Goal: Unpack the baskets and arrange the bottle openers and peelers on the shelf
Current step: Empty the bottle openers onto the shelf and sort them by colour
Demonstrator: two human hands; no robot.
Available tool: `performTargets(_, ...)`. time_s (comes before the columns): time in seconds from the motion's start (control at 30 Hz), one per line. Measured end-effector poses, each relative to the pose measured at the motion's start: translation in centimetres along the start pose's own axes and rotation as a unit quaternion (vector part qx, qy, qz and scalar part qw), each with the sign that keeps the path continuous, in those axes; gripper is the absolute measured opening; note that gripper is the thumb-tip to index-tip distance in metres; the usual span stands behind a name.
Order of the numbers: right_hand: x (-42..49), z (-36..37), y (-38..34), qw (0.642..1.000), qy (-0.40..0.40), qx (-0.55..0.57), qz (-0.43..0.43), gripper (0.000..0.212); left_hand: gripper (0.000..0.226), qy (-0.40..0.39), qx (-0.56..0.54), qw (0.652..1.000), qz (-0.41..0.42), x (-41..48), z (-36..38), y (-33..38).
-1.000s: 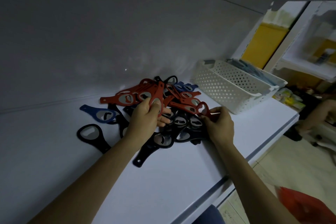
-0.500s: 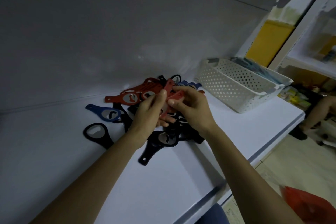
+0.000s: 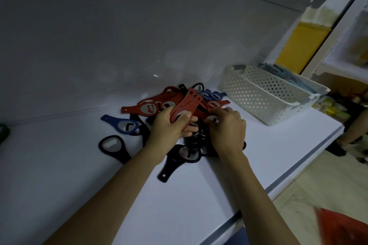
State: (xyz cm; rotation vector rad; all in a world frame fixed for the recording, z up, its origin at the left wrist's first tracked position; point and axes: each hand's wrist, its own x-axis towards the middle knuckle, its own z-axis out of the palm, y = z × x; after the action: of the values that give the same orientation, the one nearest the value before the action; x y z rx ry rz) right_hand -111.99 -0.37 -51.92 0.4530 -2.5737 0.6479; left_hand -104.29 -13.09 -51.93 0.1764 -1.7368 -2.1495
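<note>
Presently catalogued: one white shelf (image 3: 249, 175), sorting under way.

Item 1. Mixed pile of bottle openers (image 3: 191, 141), centre of frame. They lie loose on the shelf in red, blue and black, overlapping, none in rows.

Item 2. Stack of red bottle openers (image 3: 187, 103), heads together, handles fanning toward the upper right. The left hand (image 3: 169, 127) grips it just above the pile, thumb across the front and fingers wrapped behind.

Item 3. Right hand (image 3: 227, 129), just right of the left hand. Its fingers curl down onto the right side of the pile among the reds. Whether they pinch an opener or merely touch one cannot be told.

Item 4. Blue opener (image 3: 121, 125) and black opener (image 3: 111, 145), left of centre. The blue one is at the pile's edge and the black one lies clear of it.

Item 5. White perforated basket (image 3: 258, 97), right of centre, near the pile. No contents show over its rim.

Item 6. Second basket (image 3: 320, 91), directly behind the first. It holds bluish items (image 3: 288, 76) too blurred to name, possibly the peelers.

Status, by judgement: unpacking is about half done, with one basket apparently emptied and the second not yet unloaded. Arranging is at an early stage. The reds are being gathered by colour, blue and black lie unsorted, and nothing is set out in final order.
</note>
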Motion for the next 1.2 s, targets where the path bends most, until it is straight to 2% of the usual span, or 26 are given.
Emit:
performTargets(0.07, -0.1, -0.4, -0.5, 0.996, 0.011, 0.08, 0.035, 0.016, 0.015, 0.007, 0.001, 1.0, 0.003, 0.1, 0.0, -0.1)
performTargets(0.13, 0.0, -1.0, -0.8, 0.97, 0.064, 0.207, 0.106, 0.007, 0.015, 0.016, -0.005, 1.0, 0.002, 0.3, 0.0, -0.2)
performTargets(0.17, 0.1, -1.3, -1.0, 0.935, 0.084, 0.306, 0.157, 0.006, 0.015, 0.02, -0.007, 1.0, 0.001, 0.3, 0.0, -0.3)
performTargets(0.2, 0.3, -1.7, -1.4, 0.877, 0.077, 0.425, 0.213, 0.009, 0.015, 0.023, -0.009, 1.0, 0.0, 0.4, 0.0, -0.3)
performTargets(0.23, 0.5, -1.9, -1.8, 0.806, 0.039, 0.532, 0.255, 0.01, 0.015, 0.024, -0.012, 1.0, 0.001, 0.4, 0.1, -0.3)
performTargets(0.27, 0.4, -1.9, -2.3, 0.753, -0.009, 0.599, 0.273, 0.008, 0.016, 0.022, -0.016, 1.0, 0.003, 0.4, 0.1, -0.3)
performTargets(0.3, 0.3, -1.8, -2.9, 0.739, -0.053, 0.615, 0.271, 0.007, 0.017, 0.015, -0.018, 1.0, 0.005, 0.4, 0.1, -0.3)
performTargets(0.33, 0.0, -1.4, -3.4, 0.757, -0.08, 0.596, 0.254, 0.007, 0.019, 0.006, -0.018, 1.0, 0.006, 0.4, 0.1, -0.3)
performTargets(0.43, -0.6, -0.6, -4.4, 0.876, -0.078, 0.45, 0.154, 0.012, 0.022, 0.002, 0.009, 1.0, 0.01, 0.3, -0.1, -0.6)
performTargets(0.47, -0.4, -0.5, -4.3, 0.905, -0.077, 0.405, 0.108, 0.016, 0.023, 0.015, 0.021, 1.0, 0.014, 0.4, -0.2, -0.7)
performTargets(0.57, 0.9, -1.0, -3.3, 0.955, -0.07, 0.282, 0.058, 0.029, 0.021, 0.042, 0.01, 0.999, 0.006, 0.5, -0.3, -0.9)
performTargets(0.63, 2.0, -1.1, -1.7, 0.992, -0.073, 0.087, 0.047, 0.028, 0.021, 0.036, -0.002, 0.999, -0.002, 0.3, -0.2, -0.8)
performTargets(0.7, 2.4, -1.2, -0.3, 0.988, -0.137, -0.041, 0.052, 0.027, 0.022, 0.027, -0.005, 1.0, 0.003, 0.2, -0.1, -0.8)
performTargets(0.77, 2.1, -0.9, 0.3, 0.978, -0.194, -0.044, 0.065, 0.026, 0.022, 0.02, -0.01, 1.0, 0.01, 0.2, -0.1, -0.8)
performTargets(0.8, 1.9, -0.7, 0.3, 0.979, -0.19, -0.043, 0.057, 0.024, 0.023, 0.021, -0.013, 1.0, 0.013, 0.2, -0.2, -0.8)
performTargets(0.93, 2.1, -0.4, 0.1, 0.985, -0.161, -0.053, 0.031, 0.022, 0.024, 0.03, -0.017, 0.999, 0.02, 0.1, -0.4, -0.6)
performTargets(1.03, 2.1, -0.4, 0.1, 0.988, -0.111, -0.107, -0.012, 0.027, 0.027, 0.035, -0.025, 0.999, 0.02, 0.0, -0.4, -0.7)
performTargets(1.2, 0.5, -0.5, -0.5, 0.999, 0.02, 0.024, 0.011, 0.033, 0.026, 0.064, -0.049, 0.997, 0.018, 0.3, -0.4, -0.8)
